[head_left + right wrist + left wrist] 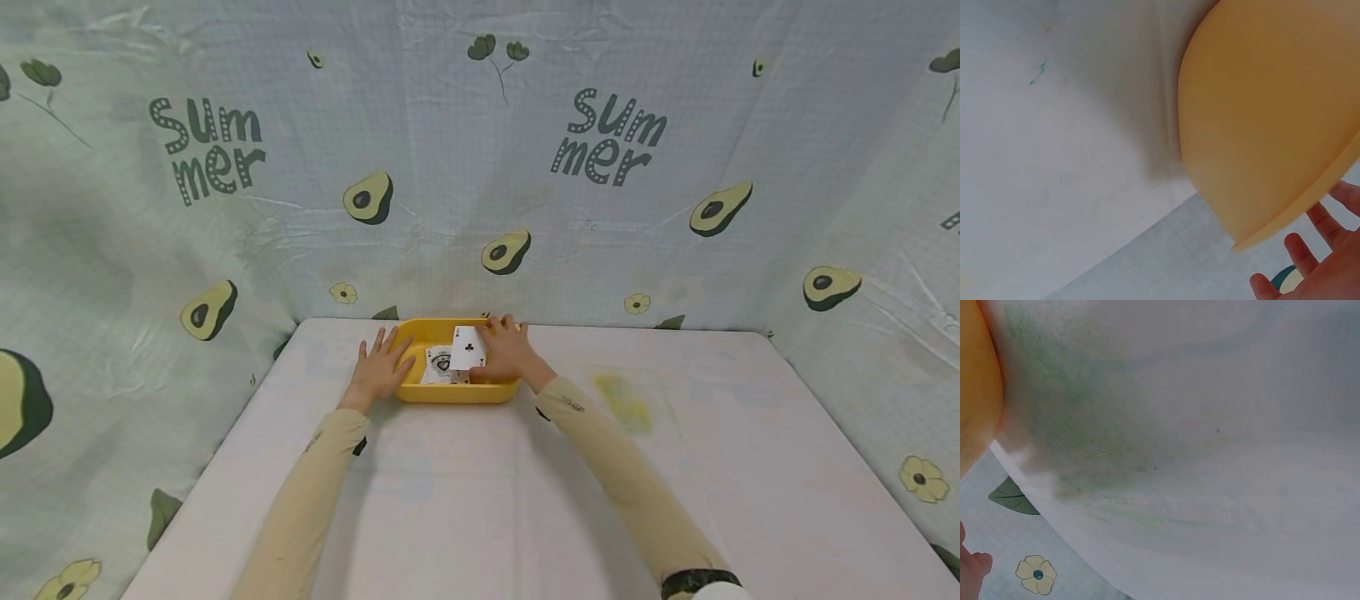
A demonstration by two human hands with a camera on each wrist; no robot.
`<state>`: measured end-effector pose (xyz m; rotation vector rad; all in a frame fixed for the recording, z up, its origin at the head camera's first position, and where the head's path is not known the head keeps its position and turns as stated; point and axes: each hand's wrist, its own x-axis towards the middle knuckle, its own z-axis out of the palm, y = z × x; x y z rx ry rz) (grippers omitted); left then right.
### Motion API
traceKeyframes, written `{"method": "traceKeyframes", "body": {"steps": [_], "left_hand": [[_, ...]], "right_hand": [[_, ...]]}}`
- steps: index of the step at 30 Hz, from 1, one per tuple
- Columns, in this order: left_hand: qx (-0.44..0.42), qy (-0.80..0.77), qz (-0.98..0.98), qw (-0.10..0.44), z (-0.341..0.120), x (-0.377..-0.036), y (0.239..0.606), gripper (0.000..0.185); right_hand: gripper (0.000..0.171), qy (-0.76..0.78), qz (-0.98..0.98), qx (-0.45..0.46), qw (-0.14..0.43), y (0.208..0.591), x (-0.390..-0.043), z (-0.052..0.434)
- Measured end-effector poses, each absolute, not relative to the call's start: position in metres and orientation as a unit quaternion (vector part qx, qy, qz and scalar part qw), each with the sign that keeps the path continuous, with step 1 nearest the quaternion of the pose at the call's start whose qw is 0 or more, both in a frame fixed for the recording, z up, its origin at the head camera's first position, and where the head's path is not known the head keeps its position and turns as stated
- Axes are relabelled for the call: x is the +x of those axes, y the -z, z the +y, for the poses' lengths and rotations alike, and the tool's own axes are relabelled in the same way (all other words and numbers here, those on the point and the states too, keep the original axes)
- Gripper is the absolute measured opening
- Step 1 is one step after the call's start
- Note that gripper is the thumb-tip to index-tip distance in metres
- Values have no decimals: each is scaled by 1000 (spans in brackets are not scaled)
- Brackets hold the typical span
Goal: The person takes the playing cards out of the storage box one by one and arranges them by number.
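A yellow tray (450, 394) stands at the far middle of the white table (480, 500). My left hand (381, 367) lies flat against the tray's left rim with its fingers spread. My right hand (504, 354) reaches over the tray's right side and holds an ace of clubs card (467, 347) face up above it. More playing cards (438, 365) lie inside the tray. In the right wrist view the tray's outer wall (1260, 125) fills the right side, with straight fingertips (1300, 247) below its rim. The left wrist view shows an edge of the tray (975, 394) and mostly table cloth.
A pale cloth backdrop (480, 208) printed with avocados and the word "summer" encloses the table at the back and on both sides. A faint yellow-green stain (622, 404) marks the table to the right of the tray.
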<state>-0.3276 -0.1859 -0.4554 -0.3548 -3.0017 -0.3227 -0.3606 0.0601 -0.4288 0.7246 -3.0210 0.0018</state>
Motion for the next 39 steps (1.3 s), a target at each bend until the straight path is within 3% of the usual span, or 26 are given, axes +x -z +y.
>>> {"method": "traceKeyframes", "body": {"steps": [20, 39], "left_hand": [[-116, 112, -986, 52, -186, -328, 455, 52], [-122, 118, -984, 45, -186, -323, 452, 51]], "right_hand": [[79, 10, -961, 264, 76, 413, -340, 79], [80, 17, -960, 264, 89, 418, -325, 128]]}}
